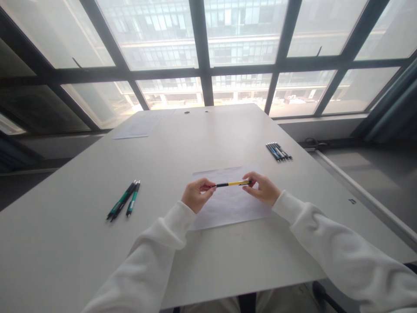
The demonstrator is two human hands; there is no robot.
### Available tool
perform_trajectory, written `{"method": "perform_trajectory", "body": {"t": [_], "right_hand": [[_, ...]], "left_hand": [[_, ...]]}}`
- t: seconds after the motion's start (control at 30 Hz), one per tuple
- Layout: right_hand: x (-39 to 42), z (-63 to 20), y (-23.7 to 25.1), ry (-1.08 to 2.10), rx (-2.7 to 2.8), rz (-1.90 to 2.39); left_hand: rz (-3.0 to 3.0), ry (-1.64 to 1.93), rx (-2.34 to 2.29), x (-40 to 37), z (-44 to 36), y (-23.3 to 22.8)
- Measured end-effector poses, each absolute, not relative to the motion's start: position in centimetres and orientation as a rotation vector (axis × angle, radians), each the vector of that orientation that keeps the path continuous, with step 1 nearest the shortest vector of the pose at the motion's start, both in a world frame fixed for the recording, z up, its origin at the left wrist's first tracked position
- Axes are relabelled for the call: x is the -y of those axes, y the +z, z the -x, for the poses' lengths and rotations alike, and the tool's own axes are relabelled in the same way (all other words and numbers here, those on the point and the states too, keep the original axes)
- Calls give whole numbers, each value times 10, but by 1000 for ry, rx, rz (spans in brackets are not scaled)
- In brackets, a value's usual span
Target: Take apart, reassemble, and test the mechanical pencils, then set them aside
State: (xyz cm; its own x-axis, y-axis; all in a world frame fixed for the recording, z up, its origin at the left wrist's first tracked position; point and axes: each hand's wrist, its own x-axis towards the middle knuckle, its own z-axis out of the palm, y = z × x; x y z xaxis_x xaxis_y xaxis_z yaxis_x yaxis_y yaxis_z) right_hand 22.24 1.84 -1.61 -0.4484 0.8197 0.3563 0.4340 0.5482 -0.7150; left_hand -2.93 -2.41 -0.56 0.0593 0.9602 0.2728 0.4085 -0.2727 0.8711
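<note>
A yellow and black pen (233,184) is held level between my two hands, above a sheet of white paper (224,208). The fingers of my left hand (197,193) pinch its black tip end. At the clip end, the thumb and fingers of my right hand (261,188) close around the other tip. The paper lies flat on the table beneath both hands, partly covered by them.
Several green and black pens (124,201) lie to the left on the white table (81,243). A row of several dark pens (279,151) sits at the right. Another paper sheet (137,124) rests at the far left, near the windows.
</note>
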Motion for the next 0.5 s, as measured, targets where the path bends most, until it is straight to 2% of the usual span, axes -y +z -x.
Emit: {"method": "perform_trajectory", "body": {"t": [0.5], "right_hand": [[-19, -223, -13, 635, 2127, 1019]], "left_hand": [[-1785, 1176, -1389, 26, 27, -2]]}}
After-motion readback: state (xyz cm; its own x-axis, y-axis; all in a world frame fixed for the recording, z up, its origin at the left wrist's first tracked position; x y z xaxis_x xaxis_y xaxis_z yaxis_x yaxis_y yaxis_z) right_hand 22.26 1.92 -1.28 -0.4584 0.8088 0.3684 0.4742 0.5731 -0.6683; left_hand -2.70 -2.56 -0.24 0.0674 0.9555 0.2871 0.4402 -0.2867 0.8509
